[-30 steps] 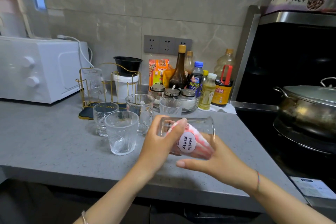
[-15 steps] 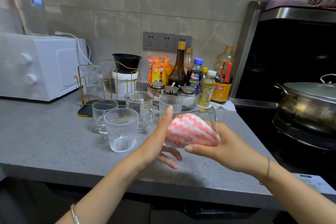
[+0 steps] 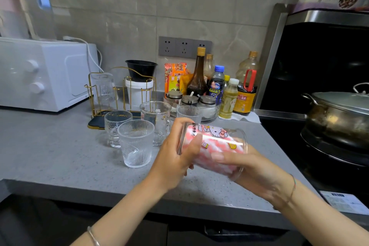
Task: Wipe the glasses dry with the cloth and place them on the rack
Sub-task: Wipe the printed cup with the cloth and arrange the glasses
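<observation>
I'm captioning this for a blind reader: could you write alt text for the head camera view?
Two hands, left hand and right hand, hold a printed glass sideways over a grey counter, a pink-and-white cloth stuffed inside. Four empty glasses stand behind; one hangs upturned on a gold rack.

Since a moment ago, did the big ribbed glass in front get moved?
No. The ribbed glass sits in the same spot before the gold rack.

Quick count: six glasses total, four loose on the counter [image 3: 50, 152], one upside down on the gold rack [image 3: 119, 90], one printed glass [image 3: 213, 146] in hand. Three lidded jars, six or so bottles.
</observation>
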A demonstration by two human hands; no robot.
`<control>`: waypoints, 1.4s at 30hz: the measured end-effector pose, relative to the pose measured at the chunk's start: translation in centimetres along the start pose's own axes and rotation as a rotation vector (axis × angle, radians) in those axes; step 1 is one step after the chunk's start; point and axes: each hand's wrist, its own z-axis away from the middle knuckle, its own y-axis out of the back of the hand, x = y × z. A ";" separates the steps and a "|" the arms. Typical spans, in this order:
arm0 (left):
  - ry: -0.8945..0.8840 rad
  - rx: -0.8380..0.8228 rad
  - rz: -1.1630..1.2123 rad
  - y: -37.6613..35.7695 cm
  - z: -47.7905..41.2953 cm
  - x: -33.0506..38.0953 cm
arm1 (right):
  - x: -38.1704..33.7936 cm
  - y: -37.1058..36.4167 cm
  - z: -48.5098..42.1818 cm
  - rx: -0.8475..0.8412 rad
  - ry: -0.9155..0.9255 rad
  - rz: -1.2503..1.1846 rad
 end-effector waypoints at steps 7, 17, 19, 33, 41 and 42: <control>0.018 -0.064 0.056 0.0 0.0 -0.7 | -1.2 1.0 -0.4 0.070 0.014 0.193; 0.601 -0.025 0.207 -1.2 -1.4 1.1 | -0.3 1.1 -0.2 0.086 0.033 0.586; 0.483 0.074 0.089 -1.5 -1.5 0.6 | 0.2 0.9 -0.3 0.082 0.035 0.518; -0.273 -0.064 -0.337 2.2 -1.7 0.0 | -0.3 0.3 -0.7 -0.029 0.059 0.005; 0.259 -0.086 0.048 1.8 -1.3 2.0 | -0.8 0.1 -1.0 0.095 0.096 0.378; 0.382 -0.100 0.129 1.8 -1.4 2.3 | -0.9 -0.1 -0.9 0.105 0.107 0.470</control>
